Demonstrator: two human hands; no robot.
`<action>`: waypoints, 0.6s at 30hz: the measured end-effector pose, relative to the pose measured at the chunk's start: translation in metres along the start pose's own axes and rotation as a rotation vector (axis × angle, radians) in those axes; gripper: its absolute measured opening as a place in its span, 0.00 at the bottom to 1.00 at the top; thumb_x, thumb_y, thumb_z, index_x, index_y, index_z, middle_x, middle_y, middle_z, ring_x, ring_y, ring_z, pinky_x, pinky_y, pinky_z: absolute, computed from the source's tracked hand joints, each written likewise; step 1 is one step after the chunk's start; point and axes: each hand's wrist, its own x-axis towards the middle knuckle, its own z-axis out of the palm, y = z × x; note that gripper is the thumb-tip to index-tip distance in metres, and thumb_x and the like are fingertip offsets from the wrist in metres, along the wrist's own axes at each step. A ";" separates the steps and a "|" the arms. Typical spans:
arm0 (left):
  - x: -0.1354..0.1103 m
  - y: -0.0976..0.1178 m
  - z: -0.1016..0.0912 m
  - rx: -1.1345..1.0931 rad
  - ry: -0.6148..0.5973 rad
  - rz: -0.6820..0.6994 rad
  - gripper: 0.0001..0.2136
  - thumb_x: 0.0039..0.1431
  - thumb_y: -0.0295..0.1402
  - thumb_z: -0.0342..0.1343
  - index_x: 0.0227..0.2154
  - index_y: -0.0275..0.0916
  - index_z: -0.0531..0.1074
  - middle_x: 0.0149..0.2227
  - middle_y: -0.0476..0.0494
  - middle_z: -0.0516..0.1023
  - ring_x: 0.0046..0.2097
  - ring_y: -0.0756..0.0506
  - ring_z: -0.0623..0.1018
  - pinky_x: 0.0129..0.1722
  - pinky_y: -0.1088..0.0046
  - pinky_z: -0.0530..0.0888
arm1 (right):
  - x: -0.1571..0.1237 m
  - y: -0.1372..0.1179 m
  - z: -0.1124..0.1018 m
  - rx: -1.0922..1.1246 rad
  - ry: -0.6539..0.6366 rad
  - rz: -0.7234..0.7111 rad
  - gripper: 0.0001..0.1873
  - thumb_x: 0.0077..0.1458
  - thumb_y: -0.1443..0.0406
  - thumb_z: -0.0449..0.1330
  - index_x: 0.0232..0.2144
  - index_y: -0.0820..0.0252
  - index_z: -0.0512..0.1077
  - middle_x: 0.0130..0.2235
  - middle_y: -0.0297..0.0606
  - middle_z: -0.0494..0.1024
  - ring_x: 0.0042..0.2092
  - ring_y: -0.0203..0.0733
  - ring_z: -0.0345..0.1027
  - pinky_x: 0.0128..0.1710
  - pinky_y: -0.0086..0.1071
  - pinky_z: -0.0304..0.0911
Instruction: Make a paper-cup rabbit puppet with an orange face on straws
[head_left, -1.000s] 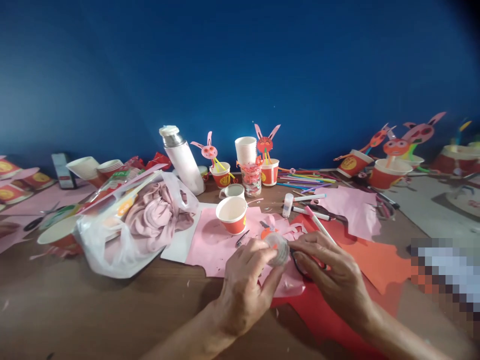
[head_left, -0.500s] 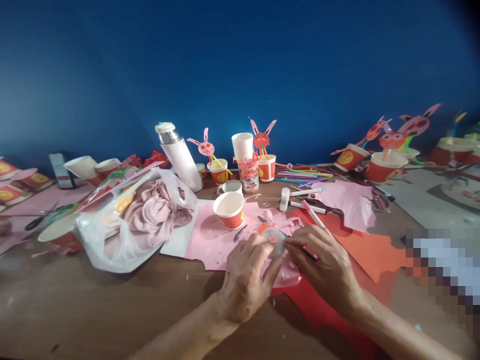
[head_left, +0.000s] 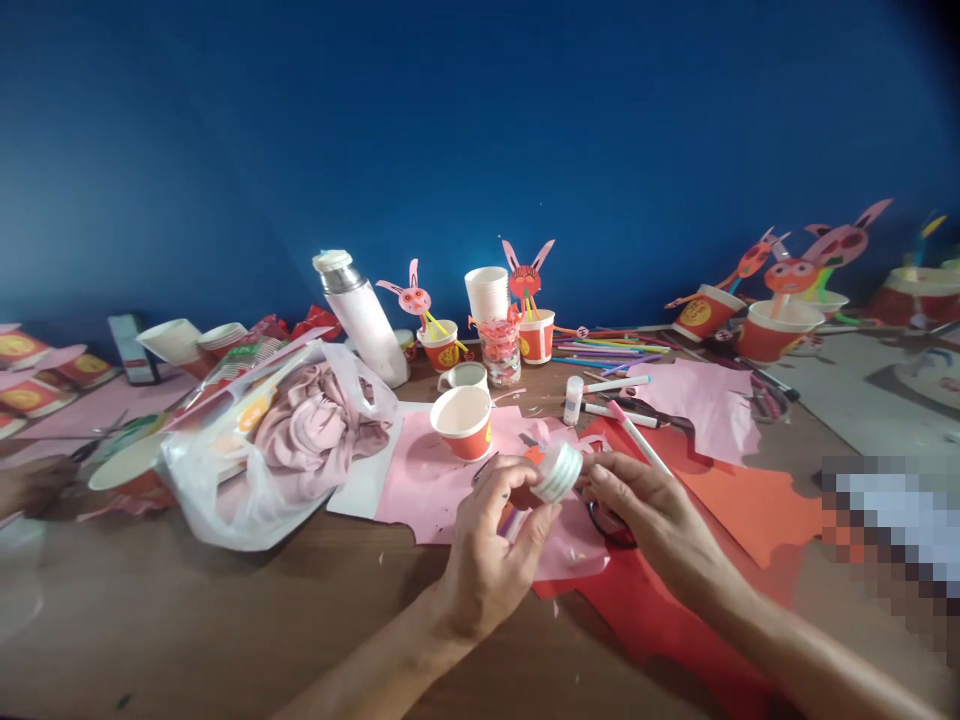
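Note:
My left hand point(head_left: 491, 545) grips a small roll of tape point(head_left: 557, 473) with white and pale green bands, thumb below and fingers above. Bent fingers of my right hand point(head_left: 649, 500) pinch at the roll's right edge; whether they hold a loose tape end is too small to tell. A black loop, like a scissors handle point(head_left: 609, 530), shows just under my right hand; I cannot tell whether it is held. Beneath both hands lies pink paper point(head_left: 420, 500) with cut scraps. Just beyond stands a red and white paper cup point(head_left: 461, 425).
A plastic bag point(head_left: 217, 500) with cloth lies left, near a white flask point(head_left: 367, 330). Rabbit-faced cups point(head_left: 439, 345) stand along the wall. Markers point(head_left: 641, 440), a glue stick point(head_left: 573, 400), coloured pipe cleaners point(head_left: 607, 350) and red paper point(head_left: 660, 620) lie right. Another person's hand point(head_left: 34, 485) is far left.
The tape roll has turned from its flat face to its banded edge. My right fingers have shifted on it, and the black loop has come into view. Another person's hand shows more at far left.

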 end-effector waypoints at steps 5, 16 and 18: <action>0.002 0.000 -0.002 -0.205 -0.083 -0.166 0.05 0.55 0.29 0.52 0.35 0.39 0.64 0.36 0.45 0.69 0.38 0.48 0.71 0.38 0.73 0.69 | 0.003 0.000 0.000 0.274 -0.102 0.133 0.18 0.54 0.52 0.53 0.26 0.62 0.68 0.23 0.30 0.63 0.22 0.29 0.54 0.21 0.24 0.50; 0.007 0.009 -0.003 -0.708 -0.313 -0.568 0.09 0.51 0.32 0.55 0.35 0.37 0.64 0.23 0.51 0.69 0.22 0.54 0.68 0.23 0.78 0.66 | 0.003 0.010 -0.006 -0.125 -0.098 -0.160 0.12 0.52 0.63 0.55 0.40 0.57 0.69 0.34 0.36 0.74 0.33 0.39 0.67 0.31 0.30 0.63; 0.008 0.006 -0.004 -0.787 -0.354 -0.628 0.11 0.48 0.32 0.56 0.35 0.37 0.64 0.20 0.53 0.69 0.21 0.54 0.68 0.23 0.78 0.65 | 0.001 0.009 -0.006 -0.291 -0.074 -0.262 0.09 0.53 0.66 0.54 0.38 0.57 0.71 0.32 0.35 0.74 0.32 0.38 0.67 0.31 0.29 0.63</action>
